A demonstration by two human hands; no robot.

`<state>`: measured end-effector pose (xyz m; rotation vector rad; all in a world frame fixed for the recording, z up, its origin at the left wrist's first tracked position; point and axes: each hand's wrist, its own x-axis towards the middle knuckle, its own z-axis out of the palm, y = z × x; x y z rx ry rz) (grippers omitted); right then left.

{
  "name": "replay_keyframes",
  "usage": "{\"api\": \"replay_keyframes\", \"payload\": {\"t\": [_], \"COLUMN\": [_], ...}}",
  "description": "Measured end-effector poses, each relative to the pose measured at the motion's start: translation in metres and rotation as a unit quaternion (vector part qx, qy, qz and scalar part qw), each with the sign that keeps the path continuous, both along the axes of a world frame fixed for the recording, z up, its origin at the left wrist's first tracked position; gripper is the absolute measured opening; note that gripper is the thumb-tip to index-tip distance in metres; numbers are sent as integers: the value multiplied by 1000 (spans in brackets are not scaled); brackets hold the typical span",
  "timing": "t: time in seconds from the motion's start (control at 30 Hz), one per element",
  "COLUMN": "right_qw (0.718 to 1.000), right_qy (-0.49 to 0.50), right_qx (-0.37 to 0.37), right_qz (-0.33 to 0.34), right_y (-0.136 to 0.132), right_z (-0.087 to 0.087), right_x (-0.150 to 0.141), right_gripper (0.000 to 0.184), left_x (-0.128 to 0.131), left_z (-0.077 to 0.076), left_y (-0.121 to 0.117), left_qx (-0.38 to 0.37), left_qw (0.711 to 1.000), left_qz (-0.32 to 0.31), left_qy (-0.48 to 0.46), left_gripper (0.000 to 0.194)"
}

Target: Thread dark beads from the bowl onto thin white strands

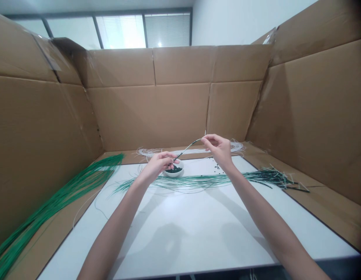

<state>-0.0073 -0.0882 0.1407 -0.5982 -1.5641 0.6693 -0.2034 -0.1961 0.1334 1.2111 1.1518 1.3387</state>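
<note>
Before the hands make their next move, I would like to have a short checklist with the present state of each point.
1. Left hand grips the beaded strand: ok.
2. Right hand grips the strand's higher part: ok.
3. White bowl stands upright with dark beads in it: ok.
4. No beads outside the bowl: not ok, loose beads lie near the right forearm.
5. Beads secured at the strand's lower end: cannot tell, the left hand hides it.
</note>
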Motion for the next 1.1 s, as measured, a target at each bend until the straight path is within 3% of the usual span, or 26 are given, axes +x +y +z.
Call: {"api": "replay_keyframes", "payload": {"t": [0.33,1.1], "right_qw": [1000,1000], "right_qy": [-1,-3], "right_qx": [-1,-3], "right_qz": [2,8], "right_y": [1,-2], "right_z": [0,1], "right_x": [0,0], "right_gripper": [20,20], "left_x": [3,3], "left_z": [7,6], "left_y": [-7,-6], "left_qx": [4,-5], "left_qw": [994,993], "left_qz": [-108,-111], "left_qy": [-9,-29], "left_gripper": [20,31]}}
